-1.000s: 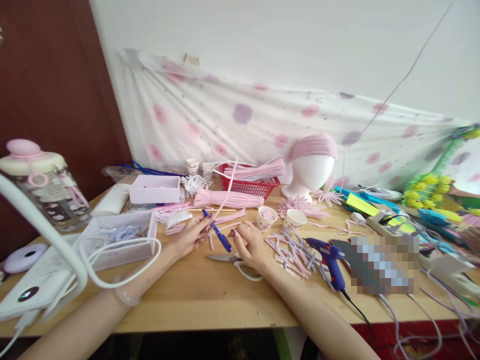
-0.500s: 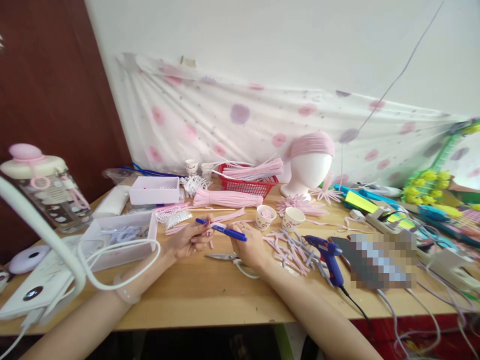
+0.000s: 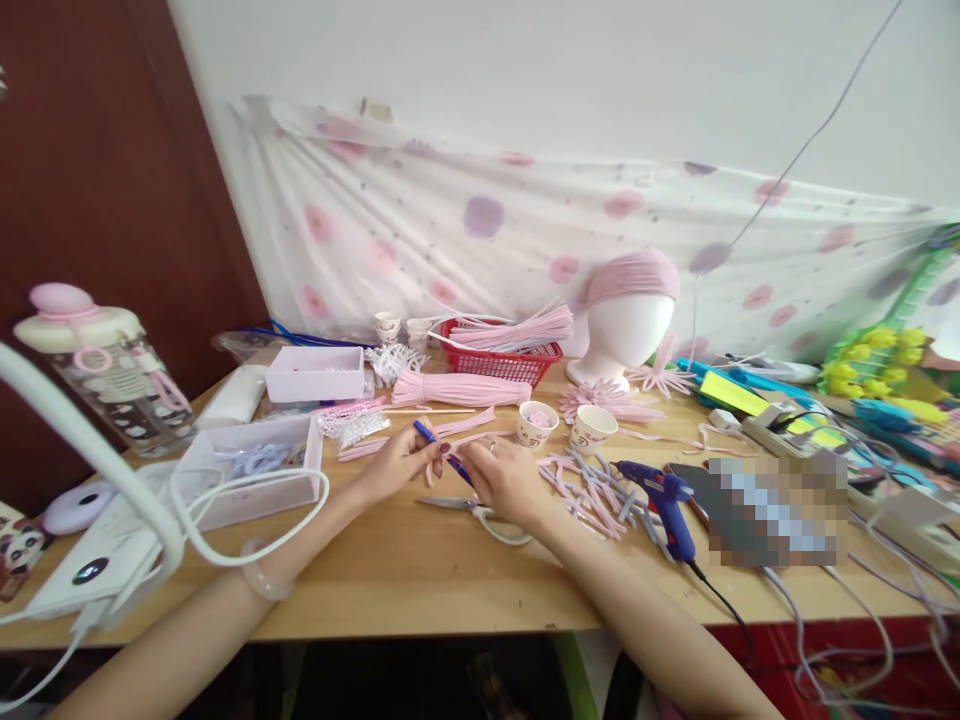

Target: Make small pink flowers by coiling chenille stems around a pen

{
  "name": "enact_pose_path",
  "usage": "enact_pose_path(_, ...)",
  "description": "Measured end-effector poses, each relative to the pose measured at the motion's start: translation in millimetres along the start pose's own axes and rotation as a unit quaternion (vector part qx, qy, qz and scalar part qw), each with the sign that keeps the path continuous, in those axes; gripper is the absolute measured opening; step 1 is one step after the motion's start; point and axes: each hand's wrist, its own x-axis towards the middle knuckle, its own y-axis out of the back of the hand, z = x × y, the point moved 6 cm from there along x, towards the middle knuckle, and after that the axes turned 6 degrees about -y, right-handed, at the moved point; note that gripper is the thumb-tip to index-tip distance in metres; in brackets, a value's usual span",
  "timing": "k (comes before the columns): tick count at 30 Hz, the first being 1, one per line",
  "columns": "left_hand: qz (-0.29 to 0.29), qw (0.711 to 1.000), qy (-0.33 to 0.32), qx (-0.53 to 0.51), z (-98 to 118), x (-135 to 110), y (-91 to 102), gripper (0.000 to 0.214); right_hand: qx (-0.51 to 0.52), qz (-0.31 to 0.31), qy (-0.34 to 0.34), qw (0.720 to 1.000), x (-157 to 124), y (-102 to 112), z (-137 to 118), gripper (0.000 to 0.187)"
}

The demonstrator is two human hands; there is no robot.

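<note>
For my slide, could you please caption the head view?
Left hand and right hand hold a blue pen over a table.

Wooden table (image 3: 390, 585) with scissors (image 3: 469, 510), glue gun (image 3: 665, 495), paper cups (image 3: 537, 424), pink strips (image 3: 592, 492)

The left hand (image 3: 394, 462) and right hand (image 3: 506, 480) meet, fingers (image 3: 424, 457) seemingly pinched.

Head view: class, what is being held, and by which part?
A blue pen: left hand pinches near its far end, right hand grips its near end.
</note>
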Motion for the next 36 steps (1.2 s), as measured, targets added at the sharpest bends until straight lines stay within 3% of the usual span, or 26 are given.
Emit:
enact_pose_path(3, -0.075, 0.994, 0.060, -0.046, -2, -5, -5.5, 0.033, 0.074, -0.011, -0.014, 0.997, 6, 5, 15, 0.029)
enact_pose_path(5, -0.083, 0.991, 0.075, -0.070, -1, -7, -5.0, 0.037, 0.117, -0.023, -0.016, 0.993, 8, 3, 21, 0.030)
enact_pose_path(9, -0.032, 0.991, 0.052, -0.117, 2, -5, -0.9, 0.045, 0.106, -0.041, -0.038, 0.993, 5, -8, 22, 0.027)
enact_pose_path(15, 0.073, 0.989, -0.018, -0.124, 3, 1, 2.6, 0.042, 0.107, -0.043, -0.048, 0.992, -1, -20, -4, 0.025)
enact_pose_path(19, 0.087, 0.994, -0.064, -0.022, 7, -1, -0.3, 0.036, 0.142, -0.054, -0.042, 0.987, -3, -17, -16, 0.020)
enact_pose_path(22, 0.091, 0.988, -0.099, 0.079, 13, -3, 0.6, 0.034, 0.125, -0.066, -0.060, 0.988, -3, -13, -10, 0.021)
enact_pose_path(26, 0.051, 0.992, -0.068, 0.089, 12, -1, -0.4, 0.035, 0.103, -0.055, -0.067, 0.991, 2, -3, 7, 0.024)
enact_pose_path(31, 0.018, 1.000, 0.004, -0.008, 6, -1, -2.6, 0.040, 0.163, -0.065, -0.055, 0.983, 11, 5, 22, 0.027)
enact_pose_path(36, 0.074, 0.985, 0.017, -0.155, 2, -3, 3.1, 0.042, 0.254, -0.073, -0.074, 0.962, 11, -2, 28, 0.023)
